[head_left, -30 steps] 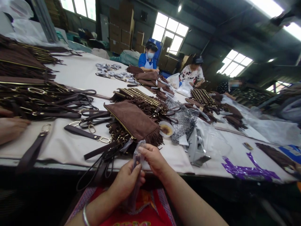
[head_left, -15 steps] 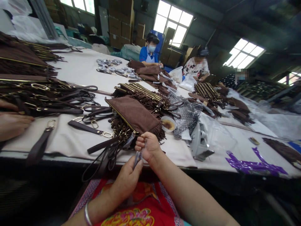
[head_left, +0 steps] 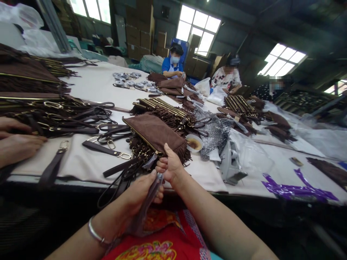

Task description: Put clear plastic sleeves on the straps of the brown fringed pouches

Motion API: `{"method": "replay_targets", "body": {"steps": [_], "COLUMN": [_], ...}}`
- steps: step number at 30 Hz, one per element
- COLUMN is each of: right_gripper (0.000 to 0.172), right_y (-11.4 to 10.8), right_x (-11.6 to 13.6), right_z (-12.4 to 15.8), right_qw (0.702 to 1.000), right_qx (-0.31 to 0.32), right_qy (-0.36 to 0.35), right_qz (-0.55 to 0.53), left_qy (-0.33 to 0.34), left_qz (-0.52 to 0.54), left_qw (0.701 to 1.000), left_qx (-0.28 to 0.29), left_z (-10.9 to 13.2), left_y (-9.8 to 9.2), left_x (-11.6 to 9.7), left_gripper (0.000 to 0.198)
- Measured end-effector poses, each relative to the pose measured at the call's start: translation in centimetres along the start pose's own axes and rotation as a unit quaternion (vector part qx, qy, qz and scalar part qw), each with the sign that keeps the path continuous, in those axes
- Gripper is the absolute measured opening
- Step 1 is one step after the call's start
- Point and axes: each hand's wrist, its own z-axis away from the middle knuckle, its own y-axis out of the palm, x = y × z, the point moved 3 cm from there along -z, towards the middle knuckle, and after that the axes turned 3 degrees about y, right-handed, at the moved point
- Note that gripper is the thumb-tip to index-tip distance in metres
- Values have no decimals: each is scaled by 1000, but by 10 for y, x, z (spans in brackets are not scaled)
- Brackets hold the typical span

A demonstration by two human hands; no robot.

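Observation:
Low in front of the table edge, my left hand (head_left: 145, 189) is closed around a strap wrapped in greyish clear plastic (head_left: 146, 207), which hangs down toward my lap. My right hand (head_left: 171, 167) meets it at the strap's upper end, fingers curled on it and thumb raised. Just beyond lies a brown fringed pouch (head_left: 155, 131) with a gold zipper, on top of a pile of similar pouches. A plastic-covered tag or strap end (head_left: 150, 161) hangs at its near corner. Dark wrist straps (head_left: 120, 167) with gold clasps spread to the left of the pouch.
Another person's hand (head_left: 20, 146) is at the left among stacked pouches (head_left: 29, 76). A small bowl (head_left: 194, 143), patterned cloth (head_left: 214, 133), a grey tape dispenser (head_left: 231, 164) and purple plastic (head_left: 298, 189) are to the right. Co-workers (head_left: 173, 66) sit across the table.
My left hand has moved slightly down and left, and more of the plastic-wrapped strap now shows hanging below it. My right thumb has lifted. The view has shifted slightly.

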Motion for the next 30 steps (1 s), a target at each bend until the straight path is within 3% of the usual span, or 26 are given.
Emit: {"method": "replay_targets", "body": {"steps": [5, 8, 11, 14, 16, 19, 24, 30], "right_gripper": [53, 52, 44, 39, 42, 45, 49, 44], "right_y": [-5, -7, -17, -41, -59, -76, -80, -79], "right_x": [0, 3, 5, -9, -30, -62, -72, -74], "right_z": [-5, -2, 15, 49, 72, 97, 100, 90], "right_qw": [1000, 998, 990, 968, 954, 934, 953, 969], "right_qx": [-14, 10, 44, 31, 35, 95, 68, 40], "right_qy": [18, 18, -57, -144, -111, -37, -39, -57], "right_qz": [14, 60, 123, 203, 277, 343, 292, 237], "left_qy": [-16, -10, 21, 53, 70, 109, 142, 127], "left_qz": [-1, -18, 31, 94, 123, 153, 164, 141], "left_qw": [1000, 1000, 999, 994, 990, 981, 969, 976], "left_qx": [6, -5, 3, -5, -19, -52, -114, -110], "left_z": [-7, -8, -7, -9, -13, -23, -34, -28], "left_y": [4, 4, 6, 10, 15, 24, 34, 25], "left_x": [1, 2, -4, -11, -12, -9, 2, 10], "left_gripper": [38, 39, 35, 30, 29, 30, 33, 34]}}
